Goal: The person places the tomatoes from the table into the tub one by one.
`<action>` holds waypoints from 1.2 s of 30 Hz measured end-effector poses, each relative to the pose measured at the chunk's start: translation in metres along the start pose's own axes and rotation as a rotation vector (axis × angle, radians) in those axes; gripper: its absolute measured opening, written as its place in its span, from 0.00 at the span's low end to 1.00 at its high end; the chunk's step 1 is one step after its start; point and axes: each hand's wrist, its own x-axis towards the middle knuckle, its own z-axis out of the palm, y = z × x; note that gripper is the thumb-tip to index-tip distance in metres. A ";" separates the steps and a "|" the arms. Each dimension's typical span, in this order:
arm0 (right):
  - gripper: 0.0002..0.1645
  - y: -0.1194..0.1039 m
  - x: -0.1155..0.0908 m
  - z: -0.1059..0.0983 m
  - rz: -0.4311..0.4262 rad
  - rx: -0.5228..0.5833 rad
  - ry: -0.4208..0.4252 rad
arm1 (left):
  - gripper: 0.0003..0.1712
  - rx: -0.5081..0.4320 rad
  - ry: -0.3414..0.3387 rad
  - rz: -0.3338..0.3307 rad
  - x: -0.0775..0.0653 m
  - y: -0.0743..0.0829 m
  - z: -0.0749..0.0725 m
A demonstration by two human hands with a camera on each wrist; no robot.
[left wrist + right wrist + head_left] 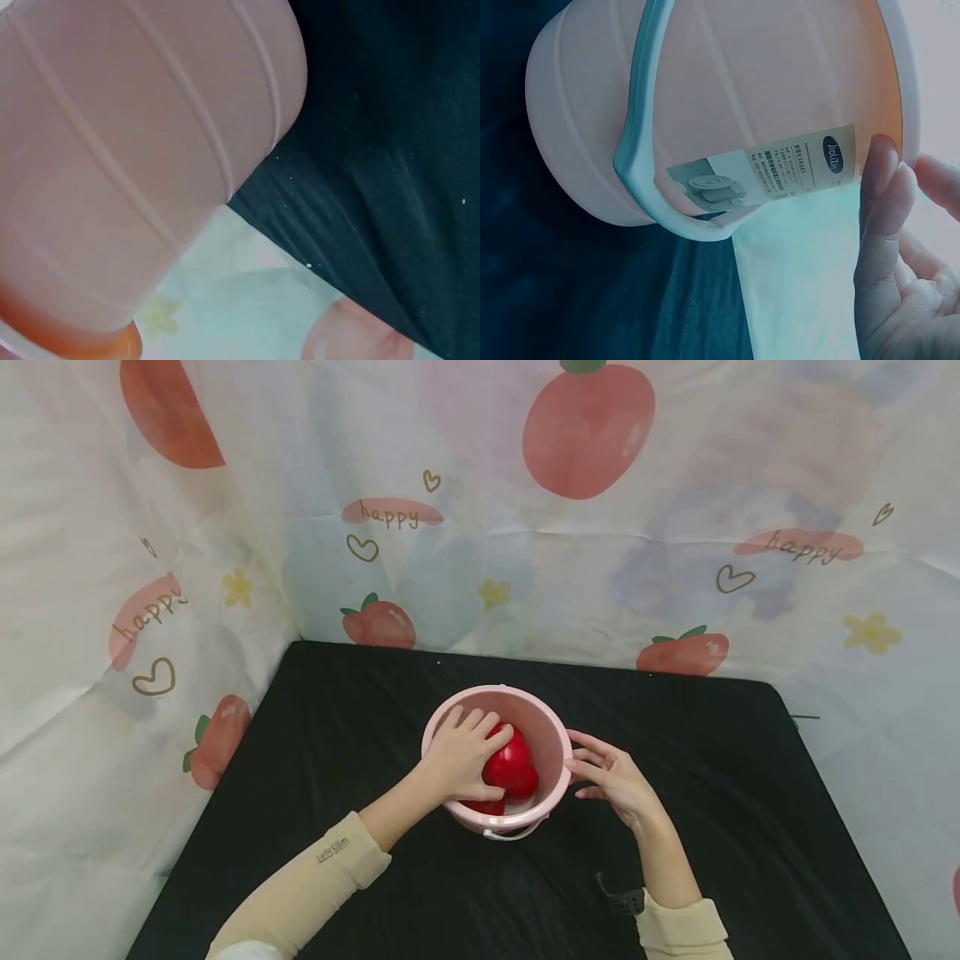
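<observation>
A pink bucket (555, 727) stands on the black-covered table, with several glossy red, rounded fruit-like things inside. My left hand (465, 756) reaches in over the rim, its fingers and thumb spread around the largest red fruit-like thing (510, 760). Beneath it lie other red pieces (525, 785), partly covered; their exact kind I cannot tell. At the bucket's right side, my right hand (611, 777) holds the rim lightly between thumb and fingers. The right wrist view shows these fingers (885, 195) at the rim beside a printed label (780, 169). The left wrist view shows only the bucket wall (142, 135), no hand.
The bucket's pale handle (517, 835) hangs down at the near side. Black cloth (360, 710) covers the table. A white curtain (465, 543) printed with fruit, hearts and flowers rises behind the table and along its left. A dark band (622, 897) circles the right wrist.
</observation>
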 end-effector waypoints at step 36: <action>0.35 0.001 0.001 0.000 0.005 -0.013 0.014 | 0.49 0.307 -0.421 0.207 0.013 0.021 0.015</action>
